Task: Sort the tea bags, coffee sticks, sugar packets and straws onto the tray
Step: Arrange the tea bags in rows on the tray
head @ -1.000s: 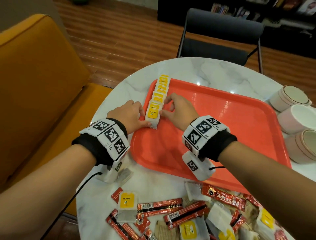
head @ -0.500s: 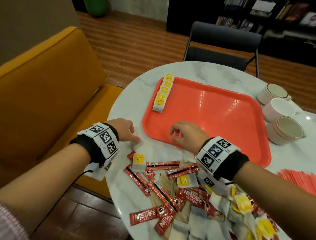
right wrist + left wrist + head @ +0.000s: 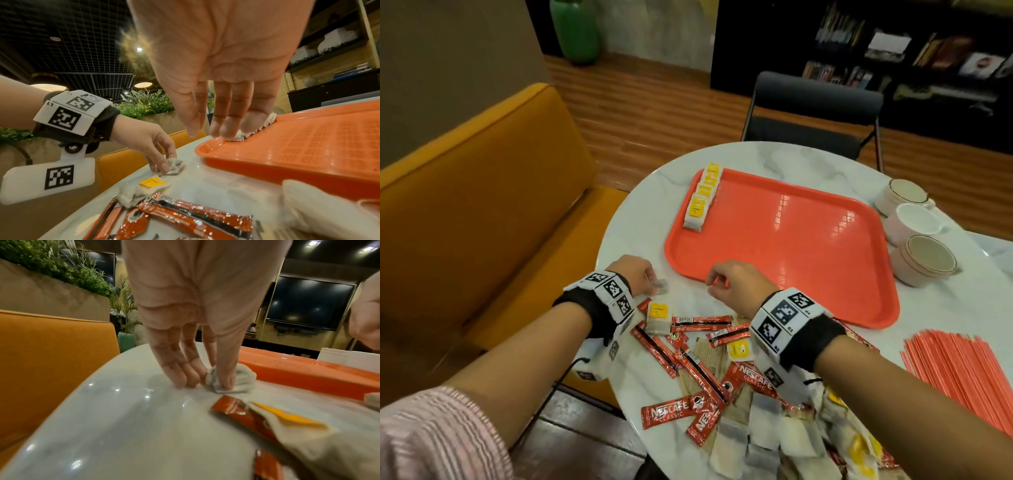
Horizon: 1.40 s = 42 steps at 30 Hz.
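An orange tray lies on the white marble table, with a row of yellow-tagged tea bags along its left edge. Left of the tray's near corner, my left hand pinches a crumpled tea bag against the tabletop; thumb and fingers squeeze the tea bag in the left wrist view. My right hand hovers over the tray's near-left rim, fingers hanging relaxed and holding nothing. A mixed pile of red coffee sticks, tea bags and brown packets lies under my wrists.
A bundle of orange straws lies at the right. Three cups stand past the tray's right edge. An orange sofa borders the table on the left, and a dark chair stands at the far side.
Both hands drew back from the tea bag row on the tray to the table's near side. My left hand has taken hold of a loose tea bag.
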{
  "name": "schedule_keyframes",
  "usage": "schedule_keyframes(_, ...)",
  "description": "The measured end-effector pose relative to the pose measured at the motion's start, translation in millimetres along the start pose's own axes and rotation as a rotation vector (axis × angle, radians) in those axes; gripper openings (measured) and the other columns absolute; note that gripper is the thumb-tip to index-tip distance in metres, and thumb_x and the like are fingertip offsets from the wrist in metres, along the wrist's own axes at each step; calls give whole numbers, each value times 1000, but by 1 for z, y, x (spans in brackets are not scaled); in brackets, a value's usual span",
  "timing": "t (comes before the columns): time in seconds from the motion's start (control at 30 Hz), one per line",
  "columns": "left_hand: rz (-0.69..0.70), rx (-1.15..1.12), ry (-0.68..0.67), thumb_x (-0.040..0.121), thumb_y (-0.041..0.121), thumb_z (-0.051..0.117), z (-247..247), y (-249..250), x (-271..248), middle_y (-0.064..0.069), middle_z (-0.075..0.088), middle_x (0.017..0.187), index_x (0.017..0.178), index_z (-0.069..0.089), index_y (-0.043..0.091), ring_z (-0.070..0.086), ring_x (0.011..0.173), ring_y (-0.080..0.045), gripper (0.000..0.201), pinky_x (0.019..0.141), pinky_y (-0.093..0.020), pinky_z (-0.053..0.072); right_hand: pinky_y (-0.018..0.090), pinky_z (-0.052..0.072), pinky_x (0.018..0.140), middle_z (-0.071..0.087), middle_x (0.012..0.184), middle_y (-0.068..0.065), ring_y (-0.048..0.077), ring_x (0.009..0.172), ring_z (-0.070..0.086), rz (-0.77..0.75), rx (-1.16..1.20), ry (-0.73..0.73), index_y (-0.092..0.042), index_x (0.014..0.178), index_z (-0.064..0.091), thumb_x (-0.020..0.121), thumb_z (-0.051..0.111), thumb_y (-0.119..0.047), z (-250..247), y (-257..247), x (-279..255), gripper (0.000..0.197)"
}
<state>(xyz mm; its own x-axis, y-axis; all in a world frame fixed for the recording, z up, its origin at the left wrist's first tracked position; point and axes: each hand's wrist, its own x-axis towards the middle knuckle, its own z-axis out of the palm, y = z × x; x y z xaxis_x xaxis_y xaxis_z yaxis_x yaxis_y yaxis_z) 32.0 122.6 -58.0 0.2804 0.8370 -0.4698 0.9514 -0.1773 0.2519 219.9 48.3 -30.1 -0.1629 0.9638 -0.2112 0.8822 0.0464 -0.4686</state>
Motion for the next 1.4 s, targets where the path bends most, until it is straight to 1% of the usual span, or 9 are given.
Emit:
schedule_keyframes(0.1, 26, -39, 10, 85, 28, 66, -4, -1, -5, -7, 61, 116, 114, 62, 10, 55, 109, -21, 34, 85, -24, 41, 30, 44, 79, 50, 90, -3, 13, 85, 46, -1, 12, -9, -14, 101, 60, 90, 54, -16, -1, 0, -2, 13)
schedule_keyframes(0.2, 104, -190, 39, 81, 26, 70, -8, -2, -10, -2, 65, 95, 101, 65, 12, 60, 87, -14, 25, 69, -16, 41, 26, 41, 74, 53, 90, -1, 14, 83, 49, 26, 124, 7, -12, 111, 57, 90, 54, -14, -5, 3, -3, 21)
schedule_keyframes(0.4, 271, -819, -144, 87, 10, 62, -14, 19, -28, -5, 68, 89, 89, 57, 15, 69, 70, -6, 7, 71, -17, 54, 23, 48, 60, 56, 94, 3, 16, 74, 55, 118, 601, -100, -14, 138, 35, 90, 56, -15, -10, 6, -5, 52)
schedule_keyframes(0.63, 307, -966, -254, 91, 8, 53, -18, 43, -35, -4, 68, 87, 94, 55, 15, 69, 73, -5, 8, 67, -16, 52, 15, 48, 50, 54, 75, 5, 2, 50, 56, 156, 876, -55, 0, 116, 49, 91, 51, -7, -20, 6, -11, 26)
schedule_keyframes(0.7, 295, -950, -282, 93, 7, 51, -19, 46, -37, -6, 68, 88, 94, 54, 14, 69, 73, -5, 8, 69, -17, 52, 15, 47, 49, 52, 71, 5, -1, 44, 53, 156, 870, -21, -5, 96, 53, 90, 53, -4, -25, 9, -15, 6)
schedule_keyframes(0.77, 278, -849, -305, 94, 8, 48, -22, 50, -40, -5, 66, 90, 100, 53, 13, 68, 76, -5, 9, 73, -18, 51, 18, 47, 51, 53, 70, 3, 2, 47, 53, 149, 802, 0, -13, 83, 53, 89, 55, -7, -30, 12, -19, 9)
schedule_keyframes(0.97, 403, -610, -134, 83, 26, 66, -29, 63, -40, 12, 55, 114, 117, 52, 27, 56, 103, -8, 36, 85, -18, 44, 20, 40, 61, 54, 71, -2, 5, 61, 46, 35, 390, -6, -1, 101, 62, 87, 61, -14, -42, 12, -22, 20)
schedule_keyframes(1.23, 419, -563, -41, 83, 17, 67, -23, 74, -38, 4, 58, 67, 80, 65, 13, 50, 53, 7, 6, 55, -6, 37, 21, 43, 58, 57, 69, -3, 10, 63, 51, 27, 539, 60, -11, 87, 63, 81, 68, -14, -48, 8, -24, 8)
schedule_keyframes(1.4, 394, -722, -97, 82, 10, 66, -22, 66, -38, -2, 64, 77, 80, 62, 19, 58, 66, -1, 10, 65, -10, 47, 22, 40, 60, 52, 69, -3, 9, 62, 46, 36, 486, -46, -16, 79, 59, 79, 69, -11, -44, 12, -25, 12)
